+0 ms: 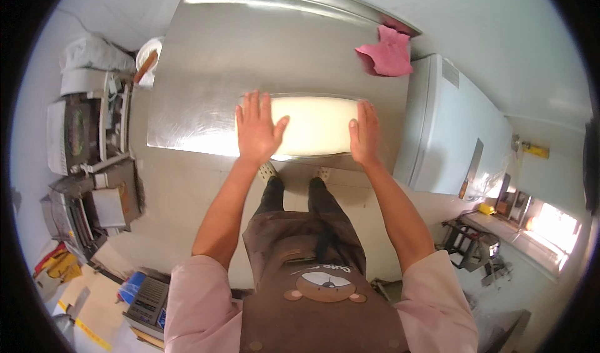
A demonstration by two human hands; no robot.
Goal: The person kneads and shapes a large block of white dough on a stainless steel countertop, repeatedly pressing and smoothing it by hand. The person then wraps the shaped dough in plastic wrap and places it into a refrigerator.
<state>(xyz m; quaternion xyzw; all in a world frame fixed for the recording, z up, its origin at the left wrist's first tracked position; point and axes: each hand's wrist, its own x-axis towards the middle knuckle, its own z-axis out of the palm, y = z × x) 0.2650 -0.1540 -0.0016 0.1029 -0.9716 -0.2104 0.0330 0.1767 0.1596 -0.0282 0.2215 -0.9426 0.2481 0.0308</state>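
A pale, smooth slab that looks like dough (pixel 314 125) lies near the front edge of a stainless steel table (pixel 272 53). A thin rim shows along its far side; whether it sits in a shallow tray I cannot tell. My left hand (pixel 259 128) rests flat over the slab's left end, fingers pointing away from me and thumb out to the right. At the right end, my right hand (pixel 364 130) lies along the slab's side, fingers close together and thumb towards the middle. Neither hand is seen closed around anything.
A crumpled pink cloth (pixel 391 53) lies at the table's back right corner. To the right stands a white cabinet or freezer (pixel 464 128). A white bucket (pixel 149 55) is beside the table's left edge, with shelving and equipment (pixel 77 137) beyond. Cardboard boxes (pixel 110 205) stand lower left.
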